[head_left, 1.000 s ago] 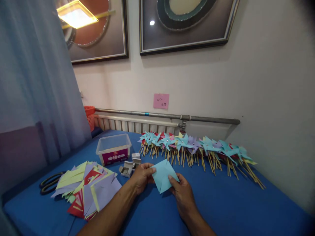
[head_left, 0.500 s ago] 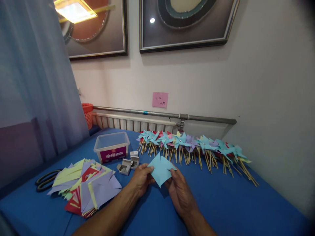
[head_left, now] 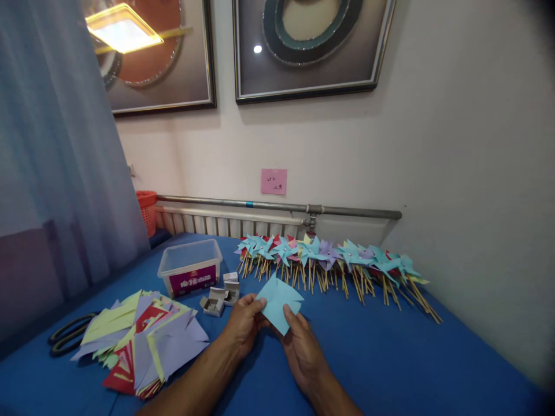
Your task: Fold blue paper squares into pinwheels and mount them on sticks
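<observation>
A light blue paper square (head_left: 277, 300) with cut corners is held up just above the blue table (head_left: 411, 370). My left hand (head_left: 243, 326) pinches its left edge with thumb and fingers. My right hand (head_left: 301, 346) grips its lower right edge, thumb on top. Behind them a long row of finished paper pinwheels (head_left: 329, 260) on wooden sticks lies along the wall.
A stack of coloured cut paper squares (head_left: 143, 346) lies at the left, with black scissors (head_left: 65, 335) beyond it. A clear plastic tub (head_left: 191, 267) and small open cardboard boxes (head_left: 219, 297) sit near my left hand. An orange basket (head_left: 146, 209) stands by the curtain.
The paper and both hands have drifted slightly left and closer together; the view has tilted a little. My grip on the blue paper stays the same.
</observation>
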`<action>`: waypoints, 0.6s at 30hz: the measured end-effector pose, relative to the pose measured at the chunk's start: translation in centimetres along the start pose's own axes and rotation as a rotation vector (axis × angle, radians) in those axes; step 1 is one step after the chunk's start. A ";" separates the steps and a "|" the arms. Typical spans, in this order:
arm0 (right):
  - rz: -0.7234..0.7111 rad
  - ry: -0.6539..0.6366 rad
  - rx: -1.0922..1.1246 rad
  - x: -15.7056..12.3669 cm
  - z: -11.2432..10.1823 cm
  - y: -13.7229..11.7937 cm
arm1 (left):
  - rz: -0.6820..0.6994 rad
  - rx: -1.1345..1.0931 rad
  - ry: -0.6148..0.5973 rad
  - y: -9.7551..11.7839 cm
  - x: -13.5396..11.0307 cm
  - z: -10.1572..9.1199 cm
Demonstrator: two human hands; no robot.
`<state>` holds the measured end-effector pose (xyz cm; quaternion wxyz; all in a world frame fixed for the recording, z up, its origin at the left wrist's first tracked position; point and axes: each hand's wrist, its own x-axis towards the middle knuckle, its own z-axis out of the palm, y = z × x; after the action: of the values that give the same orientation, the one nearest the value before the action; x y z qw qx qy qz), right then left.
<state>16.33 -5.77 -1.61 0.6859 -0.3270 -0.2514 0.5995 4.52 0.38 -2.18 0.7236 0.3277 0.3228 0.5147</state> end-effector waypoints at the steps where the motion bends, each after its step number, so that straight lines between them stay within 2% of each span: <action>1: -0.015 0.031 -0.009 0.2 -0.1 -0.2 | -0.008 0.017 -0.012 -0.3 -0.1 0.1; 5: -0.051 0.124 -0.074 0.8 -0.8 -0.8 | 0.009 0.157 -0.024 -0.8 -0.3 0.4; 9: -0.014 0.129 -0.178 0.7 -1.1 -0.7 | 0.156 0.317 0.061 0.0 0.0 0.3; 18: 0.022 0.144 -0.211 0.9 -1.4 0.1 | 0.258 0.371 0.105 0.9 0.5 -0.3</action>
<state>17.39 -5.07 -2.64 0.6574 -0.4421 -0.2595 0.5523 3.93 1.14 -1.68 0.5613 0.4664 0.4044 0.5512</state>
